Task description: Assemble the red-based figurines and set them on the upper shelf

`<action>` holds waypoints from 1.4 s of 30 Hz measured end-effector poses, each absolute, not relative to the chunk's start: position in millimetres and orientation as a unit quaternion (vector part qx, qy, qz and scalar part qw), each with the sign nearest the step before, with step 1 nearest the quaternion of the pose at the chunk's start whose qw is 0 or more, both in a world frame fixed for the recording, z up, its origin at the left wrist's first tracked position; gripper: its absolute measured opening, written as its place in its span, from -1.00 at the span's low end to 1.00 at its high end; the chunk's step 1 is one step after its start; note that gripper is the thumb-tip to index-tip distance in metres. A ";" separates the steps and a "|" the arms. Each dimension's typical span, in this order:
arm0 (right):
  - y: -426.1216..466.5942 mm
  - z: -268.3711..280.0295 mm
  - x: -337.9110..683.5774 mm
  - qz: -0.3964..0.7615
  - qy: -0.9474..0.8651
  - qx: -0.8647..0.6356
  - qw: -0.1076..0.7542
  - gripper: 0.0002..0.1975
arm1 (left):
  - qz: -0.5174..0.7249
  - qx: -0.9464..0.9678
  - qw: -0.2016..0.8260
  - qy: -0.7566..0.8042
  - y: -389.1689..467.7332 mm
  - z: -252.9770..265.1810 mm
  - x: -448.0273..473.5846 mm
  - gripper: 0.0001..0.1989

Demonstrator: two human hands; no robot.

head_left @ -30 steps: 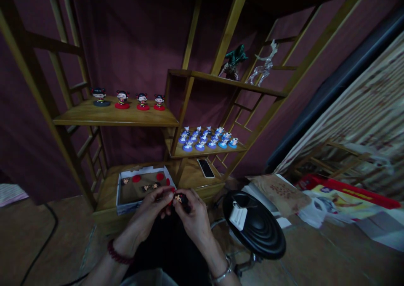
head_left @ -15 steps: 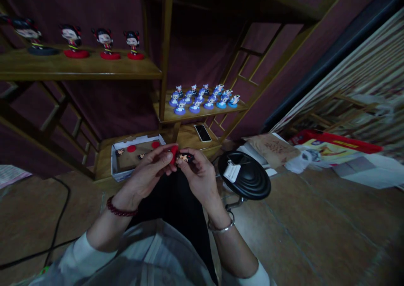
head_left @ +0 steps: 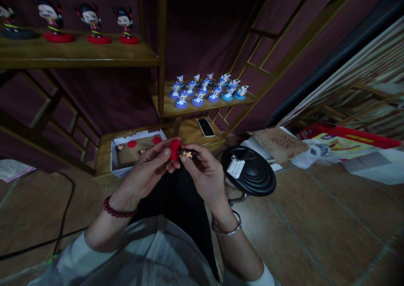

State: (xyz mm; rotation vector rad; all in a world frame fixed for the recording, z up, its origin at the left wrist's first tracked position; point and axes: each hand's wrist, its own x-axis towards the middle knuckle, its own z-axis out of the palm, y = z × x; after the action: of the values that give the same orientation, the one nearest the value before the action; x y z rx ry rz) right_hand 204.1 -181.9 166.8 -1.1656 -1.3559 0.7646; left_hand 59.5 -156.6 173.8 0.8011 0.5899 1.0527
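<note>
Between thumb and fingers, my left hand (head_left: 151, 165) holds a round red base (head_left: 174, 149), its flat face turned to the side. My right hand (head_left: 204, 168) pinches a small black-haired figurine (head_left: 187, 154), whose lower end points at the base. Whether the two pieces touch is too small to tell. Just beyond my left hand lies a shallow white box (head_left: 114, 160) lined with cardboard. Inside it are two red bases, one of them at the left (head_left: 131, 144), and small figurine pieces such as this one (head_left: 120, 147).
Black-haired figurines (head_left: 91, 22) on bases line the upper left shelf (head_left: 94, 52). Several purple and blue figurines (head_left: 198, 96) crowd the middle shelf. A phone (head_left: 205, 127) lies on the low shelf. A black round stool (head_left: 255, 174) carrying a white object stands right, near paper bags (head_left: 277, 145).
The red base has turned so more of its flat face shows, and it sits slightly apart from the figurine. The view has shifted, with the shelves appearing higher and closer.
</note>
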 end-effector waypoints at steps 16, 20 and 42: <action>-179.0 170.6 201.3 0.335 -0.588 -0.486 0.552 -0.77 | 0.481 0.375 0.742 0.277 -157.8 173.5 49.8 -0.66; -179.6 173.0 199.6 0.340 -0.584 -0.487 0.553 -0.77 | 0.489 0.376 0.735 0.282 -158.0 174.1 49.6 -0.68; -187.0 182.7 186.1 0.394 -0.558 -0.459 0.568 -0.79 | 0.503 0.392 0.715 0.287 -161.6 176.5 37.7 -0.71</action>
State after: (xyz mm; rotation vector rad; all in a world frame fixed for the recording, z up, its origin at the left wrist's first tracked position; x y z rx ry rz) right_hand 186.1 -187.0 182.7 -1.0775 -1.3101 0.9258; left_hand 37.7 -161.6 176.5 0.8689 0.6363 1.1144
